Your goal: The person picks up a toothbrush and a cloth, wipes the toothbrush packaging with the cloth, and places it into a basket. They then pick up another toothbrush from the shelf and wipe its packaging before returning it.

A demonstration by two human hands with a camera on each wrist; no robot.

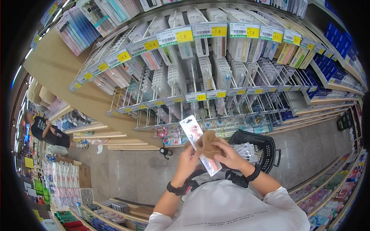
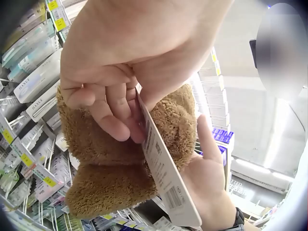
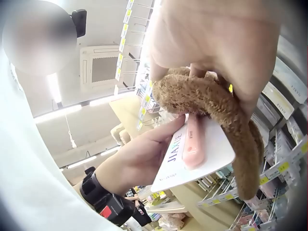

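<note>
In the head view my left hand (image 1: 187,161) grips the edge of a white JIAXUE display card (image 1: 210,163) carrying a pink-handled tool. The tool's pink handle (image 3: 195,144) shows near the lower end of the card in the right wrist view. My right hand (image 1: 230,154) holds a brown fluffy fabric piece (image 1: 208,143) that wraps across the card's middle and hides part of it. Seen from the left wrist, the card's printed back (image 2: 166,178) stands edge-on between the left fingers, against the brown fluff. From the right wrist, the right fingers curl over the fluff.
Ahead are shelf racks with hooks of packaged goods (image 1: 208,46) and price tags. A black basket (image 1: 266,150) with packages inside stands on the floor at right. A dark bottle (image 1: 166,153) stands by the shelf base. Another person (image 1: 46,131) is at far left.
</note>
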